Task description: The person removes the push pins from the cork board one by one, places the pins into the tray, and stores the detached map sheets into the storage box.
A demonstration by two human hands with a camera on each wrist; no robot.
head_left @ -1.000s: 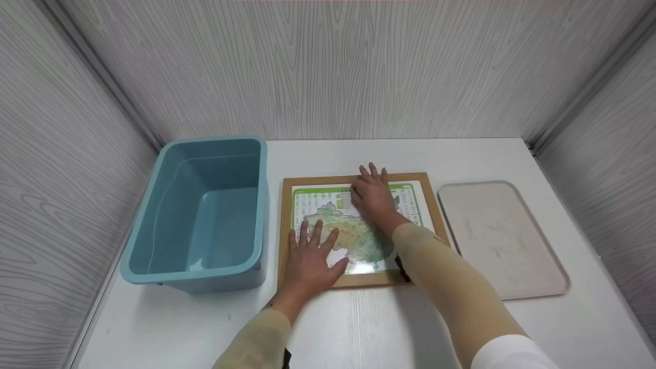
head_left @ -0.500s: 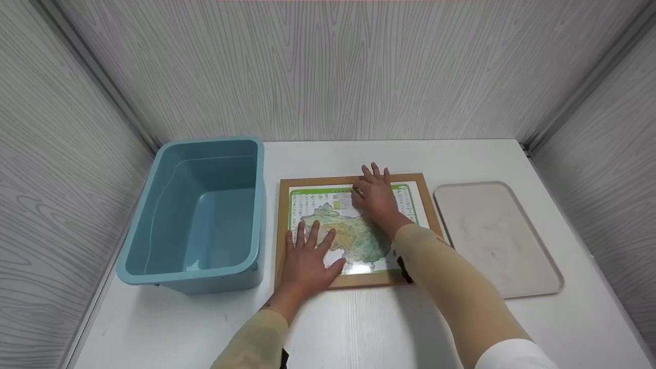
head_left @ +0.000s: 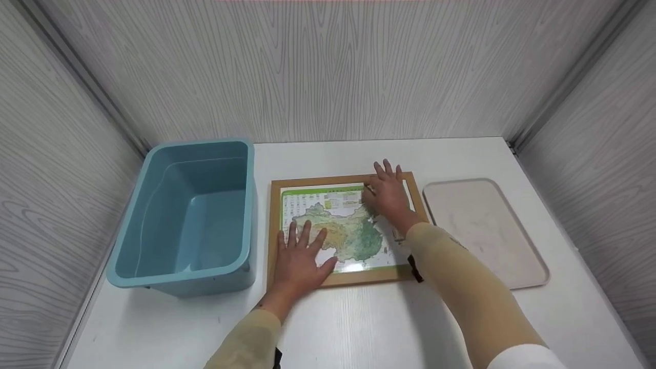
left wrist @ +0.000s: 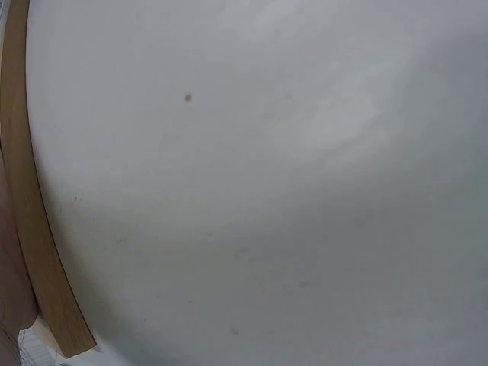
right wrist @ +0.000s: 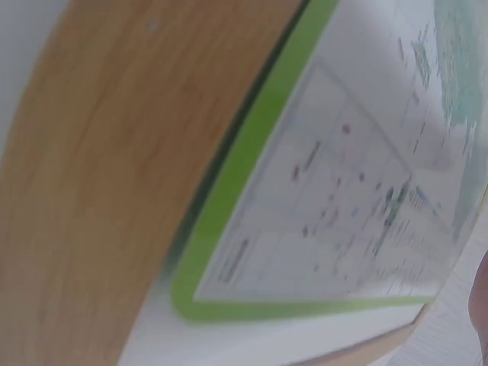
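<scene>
The right hand (head_left: 390, 196) has slid rightward across the framed map (head_left: 338, 230).

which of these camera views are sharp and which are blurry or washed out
Head view: sharp, evenly lit, soft shadows beside the blue bin. Left wrist view: mostly bare white table, featureless, soft. Right wrist view: too close, the map puzzle and its wooden frame blurred, print unreadable.

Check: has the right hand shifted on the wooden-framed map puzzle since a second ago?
Yes. The right hand has slid right along the top of the wooden-framed map puzzle, from top centre towards its upper right corner.
</scene>
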